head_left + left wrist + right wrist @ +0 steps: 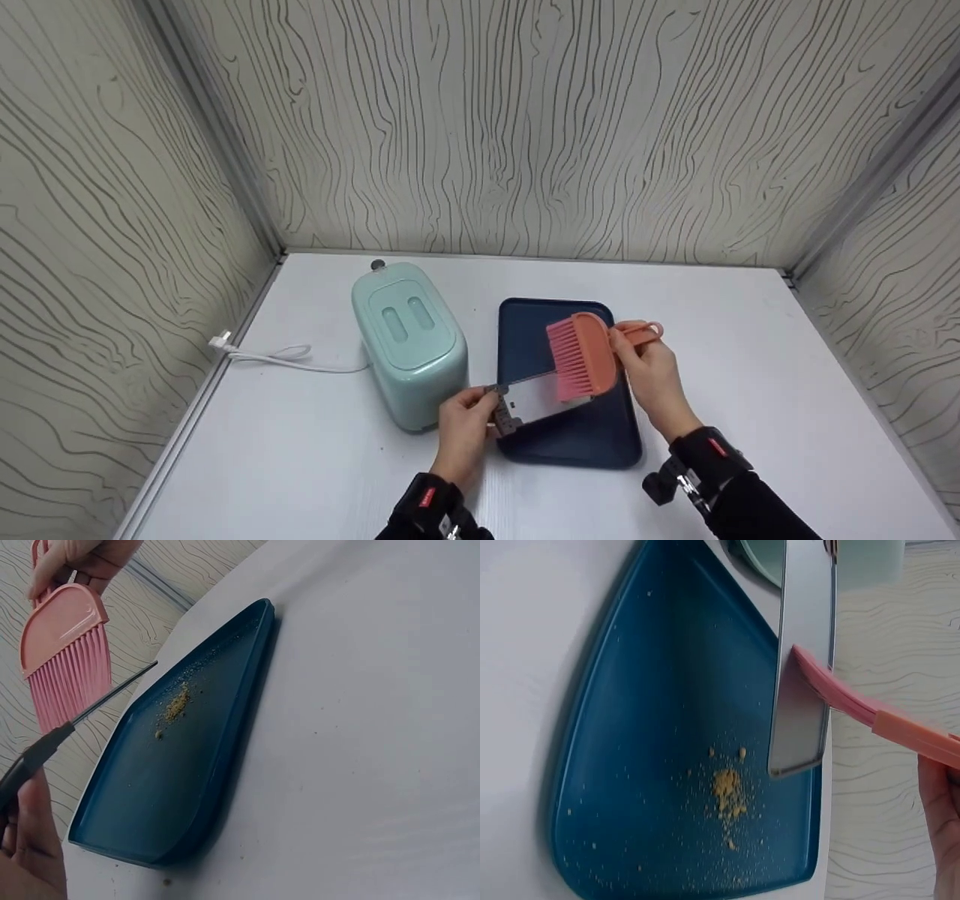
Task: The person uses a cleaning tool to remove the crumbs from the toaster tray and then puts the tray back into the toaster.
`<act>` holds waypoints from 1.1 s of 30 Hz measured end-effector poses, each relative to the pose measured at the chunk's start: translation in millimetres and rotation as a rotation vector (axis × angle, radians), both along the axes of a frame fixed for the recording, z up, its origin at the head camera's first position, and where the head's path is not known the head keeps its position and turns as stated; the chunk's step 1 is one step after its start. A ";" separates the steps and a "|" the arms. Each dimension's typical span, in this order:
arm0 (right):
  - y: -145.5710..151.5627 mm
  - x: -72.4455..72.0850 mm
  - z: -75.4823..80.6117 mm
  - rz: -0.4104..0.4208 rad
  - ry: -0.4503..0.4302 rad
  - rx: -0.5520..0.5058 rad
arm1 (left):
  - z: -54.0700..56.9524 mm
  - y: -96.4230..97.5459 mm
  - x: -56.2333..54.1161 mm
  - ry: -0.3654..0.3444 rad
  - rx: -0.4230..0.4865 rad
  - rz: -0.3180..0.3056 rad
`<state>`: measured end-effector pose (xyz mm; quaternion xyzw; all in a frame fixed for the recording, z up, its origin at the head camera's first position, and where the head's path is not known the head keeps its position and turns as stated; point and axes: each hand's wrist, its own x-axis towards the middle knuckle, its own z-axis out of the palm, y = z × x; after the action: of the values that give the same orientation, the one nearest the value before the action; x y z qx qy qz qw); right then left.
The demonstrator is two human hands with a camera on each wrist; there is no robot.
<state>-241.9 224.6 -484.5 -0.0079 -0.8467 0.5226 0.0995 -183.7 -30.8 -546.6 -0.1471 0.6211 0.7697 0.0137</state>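
Observation:
My left hand [463, 429] pinches the dark end of a flat metal crumb tray [529, 400], held tilted over a dark blue tray [523, 330]. In my right hand [660, 382] is a small orange-pink brush [598, 352], gripped by its looped handle. Its pink bristles [829, 686] rest against the metal surface and bend there in the right wrist view. Below, a small heap of yellow-brown crumbs [727, 791] lies in the blue tray, with finer specks scattered around it.
A mint green toaster [409, 322] with its lid on stands left of the blue tray. Its white cord and plug [221, 341] run to the table's left edge. A few crumbs dot the white table [360, 765]. Patterned panels [480, 135] enclose the back and sides.

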 end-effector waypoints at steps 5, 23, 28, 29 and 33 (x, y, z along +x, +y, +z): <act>12.8 -2.3 -1.3 -0.005 0.000 0.039 | 0.5 -0.8 -1.3 0.005 0.008 -0.004; 32.8 -3.3 -6.9 -0.138 0.073 0.156 | 4.7 -1.0 0.3 0.004 0.055 0.010; 34.0 -3.0 -7.1 -0.157 0.106 0.153 | 4.4 -1.8 0.8 -0.004 0.029 0.009; 34.4 -2.9 -7.2 -0.161 0.110 0.153 | 4.0 -1.8 0.7 -0.005 0.024 0.009; 35.5 -2.3 -6.7 -0.183 0.120 0.154 | 1.9 -1.4 -1.1 -0.006 0.019 0.015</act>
<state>-244.2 260.1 -491.2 -0.0459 -0.8725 0.4445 0.1976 -184.8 -32.1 -544.7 -0.1541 0.6124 0.7753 0.0111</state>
